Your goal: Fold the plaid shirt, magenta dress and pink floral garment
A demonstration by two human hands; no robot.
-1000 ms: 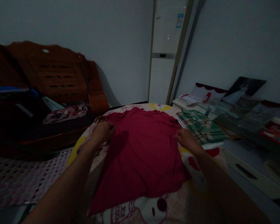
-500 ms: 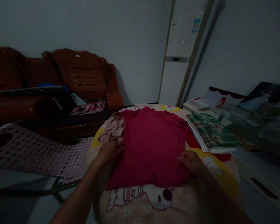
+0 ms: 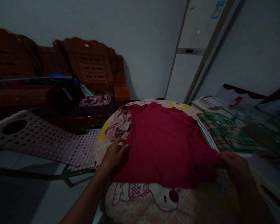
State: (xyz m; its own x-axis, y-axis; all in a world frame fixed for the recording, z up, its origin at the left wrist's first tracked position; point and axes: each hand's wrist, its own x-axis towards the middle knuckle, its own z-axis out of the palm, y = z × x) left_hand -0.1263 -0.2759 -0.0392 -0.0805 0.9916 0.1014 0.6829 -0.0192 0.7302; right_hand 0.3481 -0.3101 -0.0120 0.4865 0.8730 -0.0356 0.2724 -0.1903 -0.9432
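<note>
A crimson shirt [image 3: 158,143] lies spread over a round table with a patterned cloth [image 3: 191,205]. My right hand [image 3: 234,161] pinches the shirt's right edge and holds it stretched out to the side, slightly raised. At the opposite edge rests my left hand [image 3: 115,152], thumb and forefinger apart and touching the fabric; its other fingers are partly hidden. A crumpled beige patterned garment [image 3: 120,124] sits just beyond my left hand, against the shirt's left side. To the right is a folded green plaid shirt [image 3: 226,132] on top of a white stack.
A woven lounge chair [image 3: 58,146] stands close on the left. Behind it is a wooden sofa [image 3: 91,68] with clothing on its seat. A tall white air conditioner [image 3: 186,71] stands at the wall. Papers [image 3: 210,101] and a glass-topped table [image 3: 259,121] are on the right.
My right hand has moved right, drawing the crimson shirt's right edge outward with it. My left hand stays at the left edge, its thumb and forefinger further apart. The camera view has shifted.
</note>
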